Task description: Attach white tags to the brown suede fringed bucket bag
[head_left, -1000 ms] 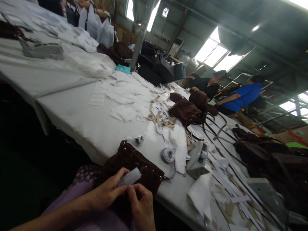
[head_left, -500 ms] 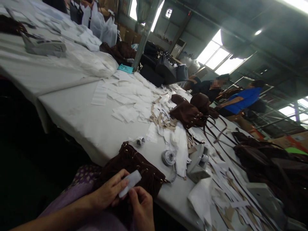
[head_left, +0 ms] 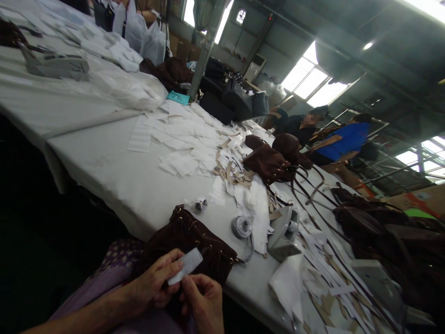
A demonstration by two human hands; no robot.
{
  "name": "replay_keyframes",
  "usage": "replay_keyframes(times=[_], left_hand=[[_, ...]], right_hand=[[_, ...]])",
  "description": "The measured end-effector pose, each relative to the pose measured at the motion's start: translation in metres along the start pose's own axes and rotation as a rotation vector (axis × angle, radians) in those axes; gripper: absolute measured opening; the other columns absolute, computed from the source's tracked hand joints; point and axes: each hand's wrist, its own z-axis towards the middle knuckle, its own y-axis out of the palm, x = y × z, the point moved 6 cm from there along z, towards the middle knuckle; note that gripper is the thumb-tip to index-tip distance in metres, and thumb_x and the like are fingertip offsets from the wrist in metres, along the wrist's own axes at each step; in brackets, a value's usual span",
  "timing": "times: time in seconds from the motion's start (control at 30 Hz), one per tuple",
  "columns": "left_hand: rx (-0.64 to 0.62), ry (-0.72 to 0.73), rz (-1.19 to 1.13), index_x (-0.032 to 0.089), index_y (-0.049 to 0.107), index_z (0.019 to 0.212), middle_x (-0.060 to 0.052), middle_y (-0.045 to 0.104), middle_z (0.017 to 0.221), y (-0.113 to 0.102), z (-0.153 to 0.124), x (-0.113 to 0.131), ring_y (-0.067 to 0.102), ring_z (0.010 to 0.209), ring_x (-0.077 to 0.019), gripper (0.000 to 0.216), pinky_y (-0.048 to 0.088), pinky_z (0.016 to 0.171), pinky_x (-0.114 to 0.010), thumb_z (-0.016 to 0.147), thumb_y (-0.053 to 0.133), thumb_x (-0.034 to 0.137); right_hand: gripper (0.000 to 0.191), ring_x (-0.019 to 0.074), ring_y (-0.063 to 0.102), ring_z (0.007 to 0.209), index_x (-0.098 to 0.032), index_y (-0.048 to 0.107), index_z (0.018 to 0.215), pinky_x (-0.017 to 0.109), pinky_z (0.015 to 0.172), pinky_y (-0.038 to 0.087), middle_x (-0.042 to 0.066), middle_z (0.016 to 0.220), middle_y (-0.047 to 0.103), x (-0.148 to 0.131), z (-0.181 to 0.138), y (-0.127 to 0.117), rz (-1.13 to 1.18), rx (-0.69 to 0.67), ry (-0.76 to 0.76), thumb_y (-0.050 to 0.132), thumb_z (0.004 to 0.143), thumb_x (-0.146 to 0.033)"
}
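Note:
My left hand (head_left: 158,280) is closed round a small, flat, folded white piece (head_left: 189,266), which looks like paper or thin foam. At the lower edge of that piece, my right hand (head_left: 205,299) has its thumb and fingers pinched together; what lies between them is hidden. Under and behind both hands, a dark brown bag (head_left: 174,232) with metal eyelets and a drawn cord rests at the table edge and on my lap. A small plastic-wrapped part (head_left: 200,204) lies just beyond the bag.
A tape roll (head_left: 241,227) and a grey tape dispenser (head_left: 285,236) stand right of the bag. White paper sheets (head_left: 177,134) and brown strips are strewn over the white table (head_left: 114,171). Brown bags (head_left: 267,162) lie further back. Two people work beyond the table.
The whole view has shifted slightly, so things sit a little further left. My hands stay at the white piece, with only a small movement of the right fingers along its lower edge.

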Motion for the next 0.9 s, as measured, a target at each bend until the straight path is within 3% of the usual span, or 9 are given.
replay_keyframes(times=[0.17, 0.33, 0.4, 0.5, 0.6, 0.73, 0.9], left_hand=[[-0.007, -0.007, -0.009, 0.022, 0.043, 0.092, 0.012, 0.044, 0.046, 0.002, -0.003, -0.003, 0.02, 0.029, -0.0023, 0.029, 0.015, 0.029, -0.013, 0.088, 0.051, 0.05], [0.016, 0.035, 0.009, 0.023, 0.043, 0.089, 0.013, 0.04, 0.046, 0.007, -0.004, 0.007, 0.017, 0.028, -0.0028, 0.03, 0.017, 0.029, -0.014, 0.088, 0.05, 0.053], [0.09, 0.08, 0.081, 0.023, 0.043, 0.09, 0.013, 0.038, 0.045, 0.006, -0.003, 0.01, 0.018, 0.029, -0.0033, 0.035, 0.016, 0.029, -0.015, 0.085, 0.051, 0.057], [0.243, 0.159, 0.211, 0.023, 0.045, 0.096, 0.01, 0.044, 0.053, 0.003, -0.003, 0.011, 0.036, 0.039, -0.006, 0.041, 0.028, 0.038, -0.015, 0.083, 0.053, 0.06], [0.339, 0.243, 0.42, 0.022, 0.048, 0.104, 0.005, 0.054, 0.064, 0.002, -0.007, 0.012, 0.051, 0.057, -0.0113, 0.04, 0.041, 0.053, -0.02, 0.086, 0.049, 0.058], [0.418, 0.32, 0.653, 0.022, 0.052, 0.109, -0.002, 0.064, 0.082, -0.004, -0.013, 0.017, 0.059, 0.075, -0.0186, 0.041, 0.047, 0.068, -0.026, 0.087, 0.048, 0.056], [0.331, 0.185, 0.496, 0.025, 0.046, 0.121, -0.005, 0.064, 0.109, -0.019, -0.013, 0.007, 0.06, 0.088, -0.0194, 0.051, 0.05, 0.074, -0.024, 0.083, 0.053, 0.059]], right_hand=[[0.049, 0.0064, 0.04, 0.032, -0.013, 0.063, 0.06, 0.018, 0.034, 0.025, 0.0, 0.044, 0.055, 0.007, 0.0, 0.0, -0.066, 0.013, 0.031, 0.068, 0.066, -0.062], [0.041, 0.0097, 0.045, 0.04, -0.016, 0.056, 0.048, 0.02, 0.039, 0.033, -0.002, 0.042, 0.051, 0.014, 0.001, -0.034, -0.23, 0.352, -0.071, 0.072, 0.066, -0.049], [0.041, 0.0115, 0.049, 0.043, -0.016, 0.063, 0.059, 0.021, 0.04, 0.037, -0.001, 0.047, 0.055, 0.016, -0.003, -0.047, -0.169, 0.389, -0.125, 0.069, 0.07, -0.054], [0.05, 0.0164, 0.061, 0.053, -0.015, 0.067, 0.097, 0.025, 0.052, 0.05, 0.002, 0.061, 0.067, 0.019, -0.016, -0.054, 0.017, 0.419, -0.193, 0.065, 0.074, -0.06], [0.06, 0.0218, 0.069, 0.078, -0.016, 0.059, 0.119, 0.03, 0.077, 0.054, 0.008, 0.085, 0.074, 0.02, -0.023, -0.036, 0.084, 0.372, -0.273, 0.065, 0.077, -0.057], [0.068, 0.0256, 0.066, 0.1, -0.018, 0.046, 0.134, 0.035, 0.089, 0.052, 0.009, 0.106, 0.072, 0.021, -0.017, 0.004, 0.193, 0.189, -0.327, 0.062, 0.079, -0.055], [0.093, 0.0287, 0.061, 0.11, -0.026, 0.018, 0.146, 0.043, 0.092, 0.049, 0.008, 0.115, 0.068, 0.016, -0.012, 0.023, 0.396, 0.103, -0.306, 0.068, 0.074, -0.055]])
